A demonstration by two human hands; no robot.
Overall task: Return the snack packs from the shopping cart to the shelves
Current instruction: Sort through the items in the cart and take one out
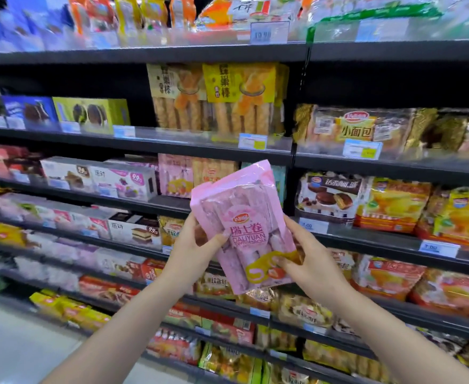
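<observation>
At the centre of the frame, a pink snack pack [244, 231] is held up in front of the shelves [156, 139], tilted with its top leaning toward the upper right. The left hand [197, 245] grips its left edge, thumb pressed on the printed front and fingers curled behind. The right hand [308, 256] pinches the lower right corner, thumb on the front. Behind the pack, similar pink packs [175, 176] seem to stand on the middle shelf, though the blur makes this uncertain.
</observation>
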